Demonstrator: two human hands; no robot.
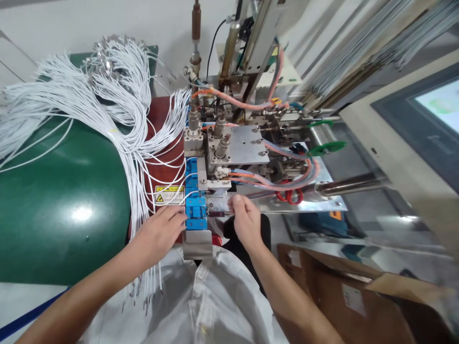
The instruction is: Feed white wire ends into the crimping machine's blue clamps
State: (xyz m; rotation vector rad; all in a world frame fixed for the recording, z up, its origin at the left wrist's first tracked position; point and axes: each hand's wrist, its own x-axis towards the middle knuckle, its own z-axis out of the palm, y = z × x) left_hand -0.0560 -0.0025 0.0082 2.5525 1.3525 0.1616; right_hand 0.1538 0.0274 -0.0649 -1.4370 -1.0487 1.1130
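My left hand (163,231) reaches palm down over the white cables (134,191), its fingers stretched out. The fingertips are at the left edge of a row of blue blocks (195,210). No cable shows clearly between the fingers. To the right of the blocks, my right hand (246,220) is curled, thumb against bent fingers, beside the machine's metal plate (218,204). Anything inside it is hidden. Some white cables run from the bundle into the farther blue blocks. A bent metal plate (198,244) sits at the near end of the row.
A green surface (64,205) carries the cable bundle on the left. The machine (247,143) has orange and clear tubes, and a spool with green rims (324,138). A screen (437,110) stands at right. Cardboard boxes (344,291) lie below. Red-handled scissors (289,195) rest near the plate.
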